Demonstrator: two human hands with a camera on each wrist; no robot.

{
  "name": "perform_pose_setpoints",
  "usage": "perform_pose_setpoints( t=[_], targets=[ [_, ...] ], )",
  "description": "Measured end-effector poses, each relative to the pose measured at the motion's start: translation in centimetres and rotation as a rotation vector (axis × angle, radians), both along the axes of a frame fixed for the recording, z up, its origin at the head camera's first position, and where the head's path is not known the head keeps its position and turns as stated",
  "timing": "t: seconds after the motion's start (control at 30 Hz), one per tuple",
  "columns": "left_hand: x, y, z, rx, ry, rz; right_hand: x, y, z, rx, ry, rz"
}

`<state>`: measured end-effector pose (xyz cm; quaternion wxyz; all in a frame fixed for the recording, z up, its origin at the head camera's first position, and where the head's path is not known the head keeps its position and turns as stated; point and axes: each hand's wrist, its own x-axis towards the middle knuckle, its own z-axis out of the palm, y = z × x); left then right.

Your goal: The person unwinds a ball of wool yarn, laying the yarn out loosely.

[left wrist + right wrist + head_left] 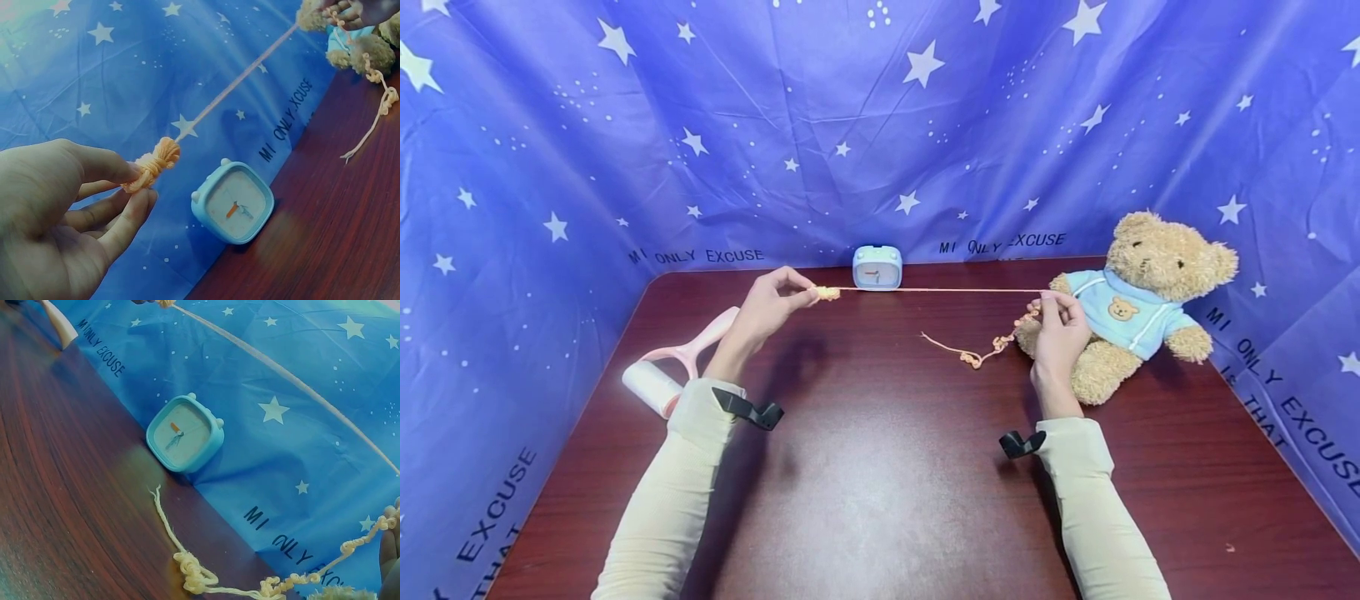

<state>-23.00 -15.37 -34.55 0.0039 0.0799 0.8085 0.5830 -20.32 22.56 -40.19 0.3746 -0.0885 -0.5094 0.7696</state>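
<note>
One orange cord [970,290] in the head view: taut, near level above the table [880,467], crossing our sightline to the alarm clock's [877,265] lower edge. Wound bundle [828,292] at one end, knotted tail [976,360] past the other. We see the left hand [767,307] pinching the bundle and the right hand [1062,327] pinching the cord near the teddy bear [1138,312].

Left wrist: bundle is thick, strands wrapped tight around its middle. Thumb and fingertips close on its near end, gap just bundle-wide.

Right wrist: we get curly knots along the tail, forked free end. Right hand mostly cropped; can't tell its grip from this view.
</note>
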Motion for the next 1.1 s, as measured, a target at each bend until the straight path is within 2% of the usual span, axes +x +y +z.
perform_pose_setpoints(
  t=[0.23,0.33,0.67,0.93,1.1],
  targets=[
    [0.0,0.0,0.1,0.004,0.006,0.0,0.1,0.4,0.1,-0.063,0.023,0.014],
    [-0.1,0.1,0.1,0.005,0.005,-0.001,0.2,0.5,0.4,-0.069,0.006,0.009],
    [-0.2,-0.1,0.1,-0.014,0.007,0.018,0.4,1.1,0.5,-0.058,0.029,-0.009],
    [-0.2,-0.1,0.1,-0.012,-0.002,0.044,0.5,1.2,0.9,-0.112,0.102,-0.028],
    [0.0,-0.2,0.1,0.0,-0.007,0.043,0.7,1.2,0.9,-0.114,0.109,-0.033]
  ],
)
